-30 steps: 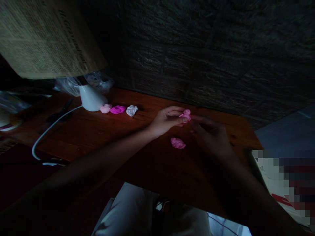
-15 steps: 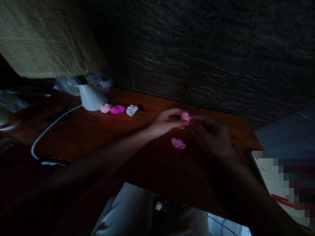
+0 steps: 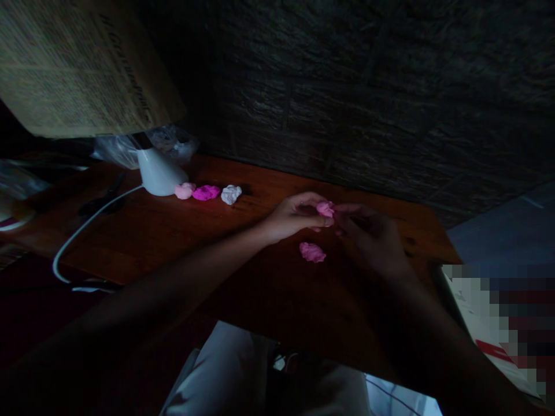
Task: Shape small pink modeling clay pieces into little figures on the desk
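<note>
Between the thumb and fingers of my left hand (image 3: 295, 216) is a small lump of pink modelling clay (image 3: 325, 208). My right hand (image 3: 373, 237) meets it from the right, its thumb and fingertips pinched at the lump's right side. Below the hands, a larger pink clay lump (image 3: 313, 252) with a creased surface lies on the wooden table (image 3: 260, 277). Farther left, a pale pink lump (image 3: 185, 190), a magenta lump (image 3: 206, 192) and a white lump (image 3: 231, 195) sit in a row.
A lamp with a white base (image 3: 158, 173) and a newsprint-patterned shade (image 3: 87, 69) stands at the left, its white cord (image 3: 82, 231) looping over the table. Dark scissors (image 3: 102, 202) and crumpled clear plastic (image 3: 117, 149) lie near it. A dark brick-textured wall (image 3: 347, 104) rises behind.
The small pink lump has turned slightly between my fingers, and my right fingertips have come closer in on it. The other lumps lie as before; the view has shifted a little.
</note>
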### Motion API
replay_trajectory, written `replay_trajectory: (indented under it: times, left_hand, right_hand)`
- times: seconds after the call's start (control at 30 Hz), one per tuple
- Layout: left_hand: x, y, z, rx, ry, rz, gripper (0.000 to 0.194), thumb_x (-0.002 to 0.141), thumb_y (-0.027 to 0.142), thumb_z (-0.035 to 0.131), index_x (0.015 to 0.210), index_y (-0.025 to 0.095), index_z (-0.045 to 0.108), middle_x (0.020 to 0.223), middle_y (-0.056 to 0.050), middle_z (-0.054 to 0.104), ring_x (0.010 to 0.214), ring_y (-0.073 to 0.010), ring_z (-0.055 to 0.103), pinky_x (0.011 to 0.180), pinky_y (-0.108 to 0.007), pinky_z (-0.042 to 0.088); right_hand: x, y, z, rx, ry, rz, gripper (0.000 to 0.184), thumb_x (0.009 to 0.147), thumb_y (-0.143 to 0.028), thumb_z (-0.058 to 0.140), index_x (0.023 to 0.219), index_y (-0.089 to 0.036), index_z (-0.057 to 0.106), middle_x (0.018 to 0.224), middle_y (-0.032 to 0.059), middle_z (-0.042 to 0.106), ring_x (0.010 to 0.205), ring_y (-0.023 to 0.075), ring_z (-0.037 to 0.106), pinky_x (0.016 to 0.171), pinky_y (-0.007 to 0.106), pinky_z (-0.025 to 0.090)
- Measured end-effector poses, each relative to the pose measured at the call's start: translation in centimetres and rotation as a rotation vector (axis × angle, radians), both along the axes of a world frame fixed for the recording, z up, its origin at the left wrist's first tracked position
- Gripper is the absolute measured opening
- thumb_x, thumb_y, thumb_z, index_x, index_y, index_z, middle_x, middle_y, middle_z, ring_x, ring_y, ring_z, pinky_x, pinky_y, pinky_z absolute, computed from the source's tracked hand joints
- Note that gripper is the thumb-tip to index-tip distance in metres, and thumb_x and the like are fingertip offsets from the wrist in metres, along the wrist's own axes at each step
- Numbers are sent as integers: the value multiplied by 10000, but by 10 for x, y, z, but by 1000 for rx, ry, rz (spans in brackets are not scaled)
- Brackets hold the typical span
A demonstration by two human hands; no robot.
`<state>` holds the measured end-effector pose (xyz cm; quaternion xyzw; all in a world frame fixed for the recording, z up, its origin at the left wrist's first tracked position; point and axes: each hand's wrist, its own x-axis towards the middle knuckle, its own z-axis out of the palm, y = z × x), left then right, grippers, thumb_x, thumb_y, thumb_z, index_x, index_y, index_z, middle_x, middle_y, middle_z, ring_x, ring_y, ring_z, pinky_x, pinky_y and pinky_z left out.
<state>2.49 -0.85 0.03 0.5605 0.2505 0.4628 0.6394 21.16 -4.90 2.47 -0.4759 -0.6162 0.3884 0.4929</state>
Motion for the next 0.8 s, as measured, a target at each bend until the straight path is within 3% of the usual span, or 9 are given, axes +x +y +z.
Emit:
replay_trajectory:
  times: [0.43, 0.8]
  left_hand:
    - [-1, 1, 1, 81, 38, 19, 380, 669, 230, 877, 959, 156, 643, 927, -20, 719, 824, -121, 676, 738, -252, 531]
    - [-1, 1, -1, 108, 96, 29, 371, 696, 245, 858, 984, 151, 644, 939, -33, 713, 820, -123, 664, 729, -254, 521]
  right_hand:
    - [-3, 0, 1, -22, 21, -31, 299, 768, -460, 821, 920, -205, 781, 883, 54, 773, 612, 135, 633, 578, 280, 558]
    - [-4, -1, 2, -39, 60, -7, 370, 721, -529, 861, 905, -216, 791, 928, 56, 775, 616, 129, 635, 581, 283, 569]
